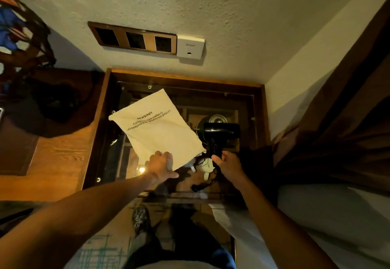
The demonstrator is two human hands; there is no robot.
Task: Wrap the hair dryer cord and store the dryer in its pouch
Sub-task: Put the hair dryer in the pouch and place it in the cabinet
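A cream cloth pouch [157, 128] with black printed text is held out flat above a glass-topped bedside table [118, 91]. My left hand [160, 166] grips the pouch at its near edge. To the right, my right hand [229, 166] holds a black hair dryer [220, 132] by its handle, nozzle pointing right. The dryer sits just beside the pouch's right corner. Its black cord [207, 181] hangs in loops below the handle, between my two hands, with the plug dangling low.
A wooden switch panel [133, 37] and a white wall plate [190, 47] sit on the wall behind. A wooden desk [59, 154] with a dark bag [57, 104] lies to the left. A bed [329, 216] with brown bedding fills the right.
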